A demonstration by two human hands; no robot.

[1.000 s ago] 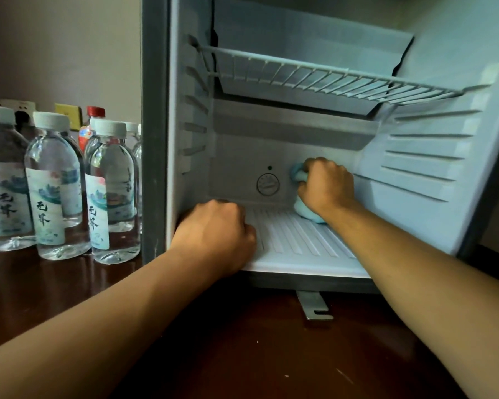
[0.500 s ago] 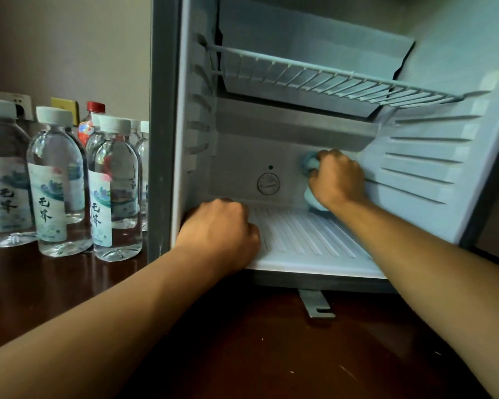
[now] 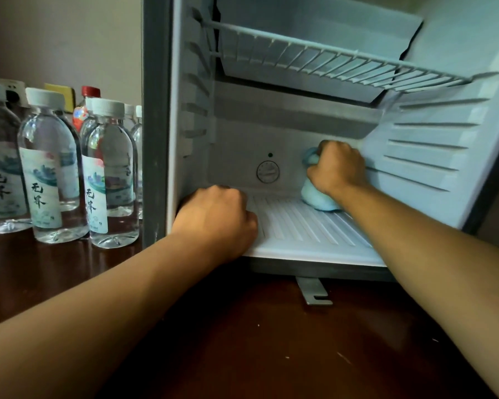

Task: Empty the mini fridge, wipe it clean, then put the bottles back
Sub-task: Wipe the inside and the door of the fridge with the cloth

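head | right hand (image 3: 336,168) clamped on blue cloth (image 3: 317,198), pressed to mini fridge (image 3: 432,156) back wall by dial (image 3: 268,171) | left hand (image 3: 216,220) fisted, knuckles on fridge floor front-left, holding nothing | bottles (image 3: 52,174) on bench (image 3: 242,341), left of fridge

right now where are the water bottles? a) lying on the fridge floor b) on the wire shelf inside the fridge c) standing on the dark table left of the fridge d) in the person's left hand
c: the water bottles stand upright on the dark table to the left of the fridge, while the wire shelf and the ribbed fridge floor hold no bottles.
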